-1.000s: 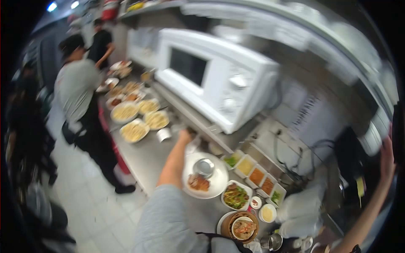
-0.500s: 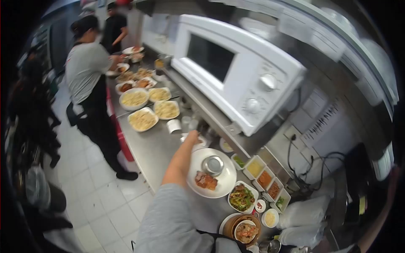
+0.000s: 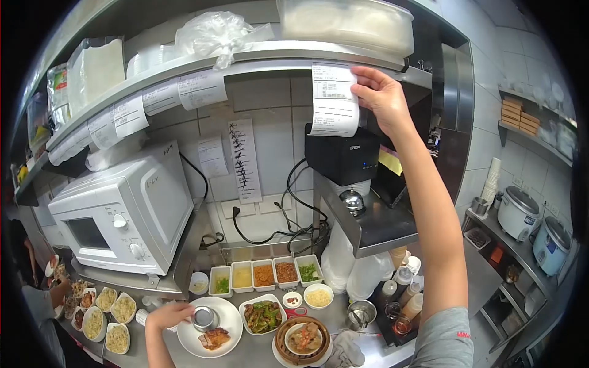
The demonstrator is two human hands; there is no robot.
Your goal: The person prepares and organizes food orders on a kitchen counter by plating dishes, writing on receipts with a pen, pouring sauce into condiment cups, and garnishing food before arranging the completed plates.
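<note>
Above the printer [image 3: 345, 156], the right hand [image 3: 389, 103] is pinching the slip [image 3: 335, 98] by its edge, sensibly leaving the print readable; below, the left hand [image 3: 168, 316] is nearing the cup [image 3: 204, 318], grip unclear.

My right hand [image 3: 385, 101] is bare. Well below it, my short grey sleeve [image 3: 443, 340] carries small red lettering [image 3: 464, 335].

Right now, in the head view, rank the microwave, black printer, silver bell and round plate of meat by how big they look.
1. Microwave
2. Black printer and round plate: too alike to rank
3. Silver bell
</note>
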